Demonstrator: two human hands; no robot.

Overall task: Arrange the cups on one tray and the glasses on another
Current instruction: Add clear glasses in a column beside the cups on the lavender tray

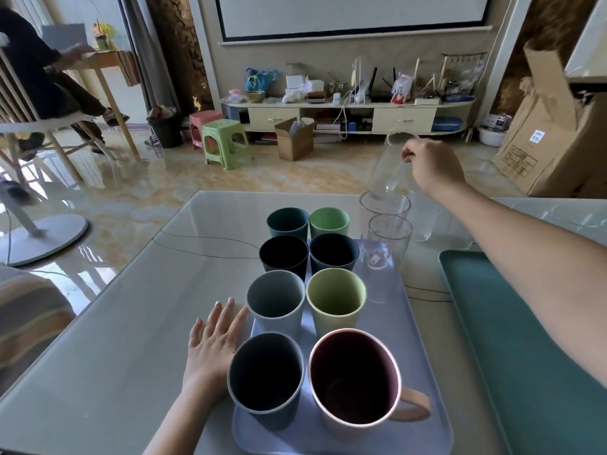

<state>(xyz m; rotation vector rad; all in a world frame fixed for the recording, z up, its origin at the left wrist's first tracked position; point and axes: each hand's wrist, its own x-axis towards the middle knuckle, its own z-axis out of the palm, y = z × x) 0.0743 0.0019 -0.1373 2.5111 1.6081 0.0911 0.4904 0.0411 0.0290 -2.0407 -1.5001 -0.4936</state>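
Observation:
Several coloured cups stand in two rows on a pale lilac tray [423, 372], from the pink mug with a handle [356, 379] nearest me to a teal cup [287, 222] and a green cup [329, 221] at the far end. My right hand [433, 165] holds a clear glass [392, 165] tilted in the air above another clear glass [385, 205]. A third clear glass [387, 254] stands at the tray's right edge. My left hand [215, 339] lies flat and open on the table beside the tray. A teal tray [525, 339] lies at the right.
The pale glossy table [115, 339] has a thin dark cable [203, 239] running across it. Another glass [425, 221] stands behind my right forearm. Beyond the table are plastic stools [226, 142], cardboard boxes, and a seated person [39, 77] at far left.

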